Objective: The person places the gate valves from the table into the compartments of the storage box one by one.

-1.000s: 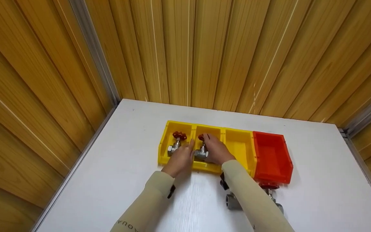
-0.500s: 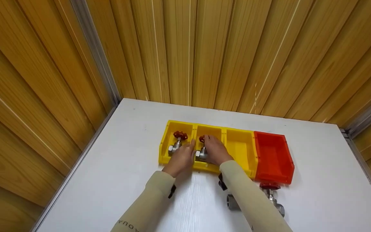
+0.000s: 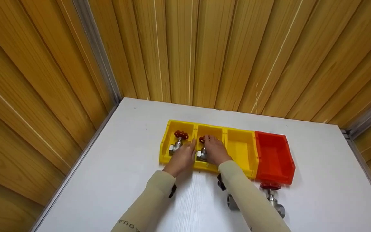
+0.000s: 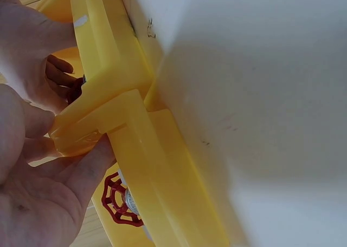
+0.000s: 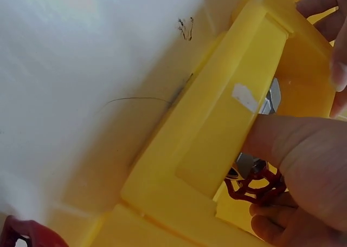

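In the head view my left hand (image 3: pixel 181 158) pinches the wall between the first and second yellow bins (image 3: pixel 208 130), with thumb and fingers on its two sides. My right hand (image 3: pixel 216 150) reaches into the second bin and holds a metal gate valve (image 3: pixel 201 155) there. In the right wrist view the right fingers curl under its red handwheel (image 5: pixel 255 190), with the thumb near the metal body (image 5: pixel 271 98), partly hidden by the bin's front. Another gate valve (image 3: pixel 176 146) sits in the first yellow bin, its red handwheel (image 4: pixel 120 202) also showing in the left wrist view.
Right of the second bin come a third yellow bin (image 3: pixel 240 153) and a red bin (image 3: pixel 274 158). On the white table (image 3: pixel 124 145) another red-wheeled valve (image 3: pixel 272 198) and a metal fitting end (image 3: pixel 232 203) lie by the right sleeve. Wood-patterned walls (image 3: pixel 204 54) surround the table.
The right hand and the valve in the second bin have shifted slightly; the valve has turned a little, its hex end now facing left. The left hand keeps its place on the bin wall.
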The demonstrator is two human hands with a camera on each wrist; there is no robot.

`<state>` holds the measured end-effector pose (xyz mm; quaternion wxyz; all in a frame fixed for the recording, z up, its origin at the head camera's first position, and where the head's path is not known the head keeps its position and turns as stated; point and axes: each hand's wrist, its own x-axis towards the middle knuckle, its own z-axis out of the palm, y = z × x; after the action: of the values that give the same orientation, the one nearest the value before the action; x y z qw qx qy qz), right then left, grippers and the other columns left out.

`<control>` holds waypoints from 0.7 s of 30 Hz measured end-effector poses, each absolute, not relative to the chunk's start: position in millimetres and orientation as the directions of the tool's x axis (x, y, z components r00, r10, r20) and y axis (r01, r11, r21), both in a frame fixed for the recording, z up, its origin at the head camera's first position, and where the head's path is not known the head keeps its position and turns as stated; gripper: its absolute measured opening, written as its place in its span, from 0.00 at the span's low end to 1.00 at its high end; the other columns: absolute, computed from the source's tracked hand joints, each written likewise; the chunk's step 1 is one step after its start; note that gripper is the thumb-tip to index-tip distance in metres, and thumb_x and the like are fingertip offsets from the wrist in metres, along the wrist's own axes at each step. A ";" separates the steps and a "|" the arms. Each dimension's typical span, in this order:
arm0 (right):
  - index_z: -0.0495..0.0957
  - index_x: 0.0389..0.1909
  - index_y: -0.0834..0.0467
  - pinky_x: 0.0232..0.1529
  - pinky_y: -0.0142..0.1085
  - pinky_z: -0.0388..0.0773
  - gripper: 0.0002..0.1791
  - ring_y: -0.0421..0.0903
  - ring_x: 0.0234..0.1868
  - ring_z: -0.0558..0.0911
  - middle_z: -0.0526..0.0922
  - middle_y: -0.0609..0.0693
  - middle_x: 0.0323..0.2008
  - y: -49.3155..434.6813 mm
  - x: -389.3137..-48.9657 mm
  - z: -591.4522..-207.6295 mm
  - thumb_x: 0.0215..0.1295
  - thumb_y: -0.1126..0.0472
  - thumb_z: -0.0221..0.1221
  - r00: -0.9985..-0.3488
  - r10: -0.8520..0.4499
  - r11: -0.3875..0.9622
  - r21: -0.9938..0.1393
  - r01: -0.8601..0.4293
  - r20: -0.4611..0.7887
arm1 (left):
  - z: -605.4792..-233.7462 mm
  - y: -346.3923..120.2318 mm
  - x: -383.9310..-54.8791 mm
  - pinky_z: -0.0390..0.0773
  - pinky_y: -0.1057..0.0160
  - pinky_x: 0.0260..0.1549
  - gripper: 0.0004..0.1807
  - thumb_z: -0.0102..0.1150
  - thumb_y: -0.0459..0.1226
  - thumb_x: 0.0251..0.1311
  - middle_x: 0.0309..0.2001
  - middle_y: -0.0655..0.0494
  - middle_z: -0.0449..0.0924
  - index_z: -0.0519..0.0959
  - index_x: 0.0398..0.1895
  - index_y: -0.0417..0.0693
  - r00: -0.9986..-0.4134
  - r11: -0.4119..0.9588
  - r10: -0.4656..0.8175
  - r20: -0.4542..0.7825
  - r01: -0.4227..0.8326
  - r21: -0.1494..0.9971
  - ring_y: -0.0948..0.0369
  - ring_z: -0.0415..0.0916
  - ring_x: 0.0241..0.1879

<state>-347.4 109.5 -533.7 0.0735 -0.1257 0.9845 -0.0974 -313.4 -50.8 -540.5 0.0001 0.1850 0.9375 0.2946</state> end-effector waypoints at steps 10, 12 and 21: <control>0.43 0.77 0.57 0.76 0.51 0.48 0.49 0.56 0.78 0.49 0.41 0.58 0.78 112.4 -341.3 -517.9 0.62 0.65 0.63 -0.939 -0.275 0.929 -0.308 -0.203 -0.208 | -540.5 -50.5 -314.4 0.78 0.56 0.56 0.29 0.47 0.38 0.72 0.60 0.44 0.77 0.57 0.74 0.46 -0.925 0.769 0.353 0.141 0.373 0.520 0.52 0.77 0.57; 0.42 0.77 0.56 0.76 0.51 0.47 0.49 0.55 0.78 0.46 0.39 0.56 0.78 113.5 -338.7 -514.0 0.62 0.64 0.63 -0.938 -0.278 0.921 -0.335 -0.198 -0.208 | -540.5 -50.5 -315.0 0.80 0.57 0.53 0.29 0.48 0.38 0.72 0.57 0.44 0.79 0.57 0.74 0.45 -0.922 0.774 0.357 0.152 0.383 0.504 0.53 0.80 0.53; 0.43 0.77 0.56 0.75 0.50 0.50 0.54 0.54 0.78 0.48 0.42 0.56 0.78 117.3 -330.5 -503.4 0.57 0.63 0.68 -0.951 -0.280 0.867 -0.460 -0.192 -0.132 | -541.0 -51.0 -313.9 0.80 0.54 0.54 0.29 0.46 0.38 0.72 0.60 0.40 0.76 0.56 0.75 0.44 -0.918 0.765 0.365 0.154 0.390 0.513 0.48 0.78 0.56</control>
<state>-330.5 117.3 -503.4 0.0974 -0.1226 0.9613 -0.2267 -313.9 -51.0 -541.0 -0.0226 0.2008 0.9392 0.2777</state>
